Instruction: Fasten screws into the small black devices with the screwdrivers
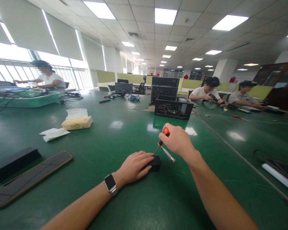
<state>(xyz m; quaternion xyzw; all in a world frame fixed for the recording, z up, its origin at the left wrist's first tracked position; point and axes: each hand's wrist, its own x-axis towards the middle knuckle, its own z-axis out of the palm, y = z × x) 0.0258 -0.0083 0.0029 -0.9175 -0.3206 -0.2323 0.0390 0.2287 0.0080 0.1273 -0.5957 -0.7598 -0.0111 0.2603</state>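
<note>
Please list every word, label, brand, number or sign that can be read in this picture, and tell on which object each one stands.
No text can be read.
Tissue pack: printed marks, too small and blurred.
Watch: dark screen, no readable digits.
Orange-and-black screwdriver and black block: no lettering can be made out.

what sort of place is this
Probably an office doubling as an electronics workshop: yellow-green cubicle partitions, a boxy black computer case, and an orange-and-black screwdriver in the right hand.
</note>
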